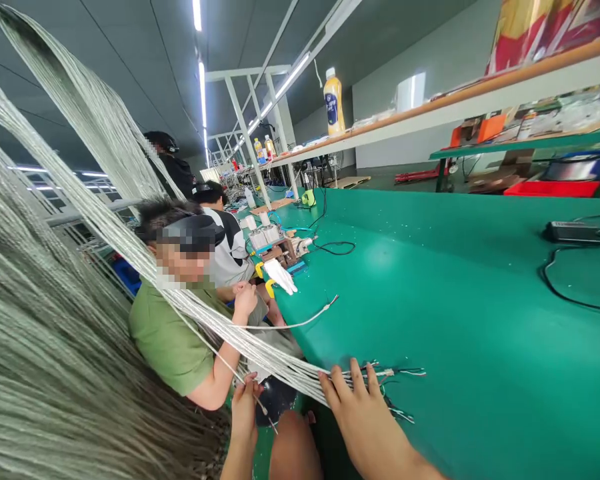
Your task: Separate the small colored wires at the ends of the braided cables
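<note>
A bundle of pale braided cables [280, 365] runs from the upper left down to the green table's near edge, its stripped ends showing thin coloured wires [405, 372]. My right hand [363, 407] lies over the bundle near those ends, fingers spread on the cables and the table. Left of my knee, my left hand [245, 400] pinches one separate cable [227, 365], whose end hangs below the fingers. Another single cable [310, 320] lies apart, its tip over the table further back.
A person in a green shirt [173, 333] sits close on the left. Beyond the hands, a small machine [277, 243] and white gloves [280, 275] sit at the green table's [430, 287] edge. Hanging cables [70, 333] fill the left. A black adapter [575, 232] lies right.
</note>
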